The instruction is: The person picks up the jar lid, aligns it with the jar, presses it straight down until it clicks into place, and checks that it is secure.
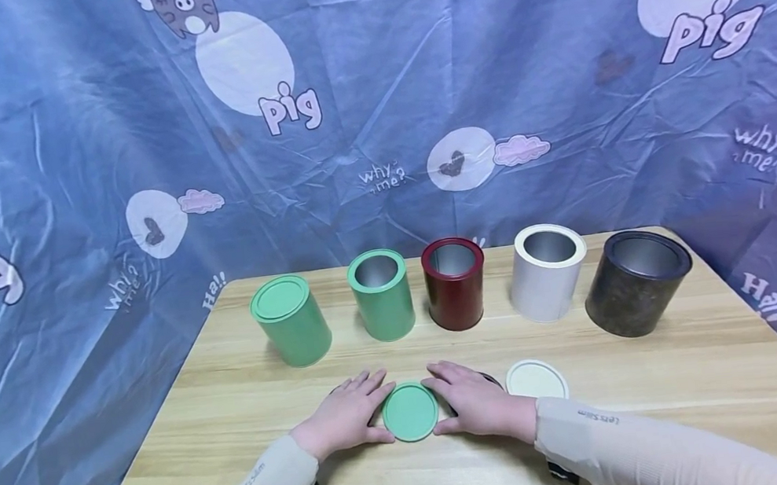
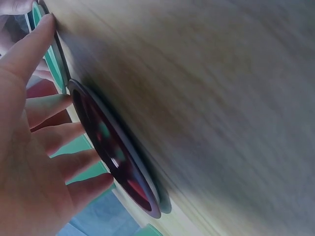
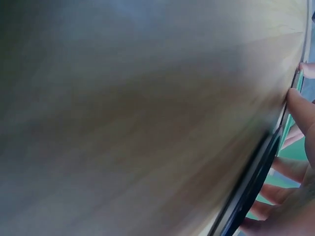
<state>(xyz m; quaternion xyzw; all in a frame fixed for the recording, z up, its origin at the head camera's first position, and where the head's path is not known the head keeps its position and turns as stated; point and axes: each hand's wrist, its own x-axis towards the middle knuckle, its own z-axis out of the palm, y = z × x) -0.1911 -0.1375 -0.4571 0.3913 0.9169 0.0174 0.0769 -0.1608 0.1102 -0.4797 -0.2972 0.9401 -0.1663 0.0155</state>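
A blue printed cloth (image 1: 371, 78) hangs behind and around a pale wooden worktop (image 1: 693, 368). Five tins stand in a row along its far edge: a lidded green tin (image 1: 292, 321), an open green tin (image 1: 381, 294), a dark red tin (image 1: 454, 284), a white tin (image 1: 547, 272) and a dark mottled tin (image 1: 637, 282).

The green lid (image 1: 409, 412) lies flat near the front edge, about midway between the side edges. Your left hand (image 1: 345, 415) rests flat on the worktop at its left rim, your right hand (image 1: 474, 403) at its right rim. Both hands lie with straight, relaxed fingers; neither grips anything. The thumbs meet the lid's rim from either side; the other fingers extend past it toward the tins.

The left wrist view shows a dark red lid (image 2: 115, 157) lying under the left fingers (image 2: 49, 105). The right wrist view shows a dark lid (image 3: 246, 196) under the right palm, too blurred to describe further. A white lid (image 1: 536, 379) lies just beside the right hand, toward the right edge.

To lift the green lid cleanly, pinch its rim on opposite sides, since it lies flush on the wood. Keep the fingers off the lids beneath the palms so they do not drag. Hold the lid level.
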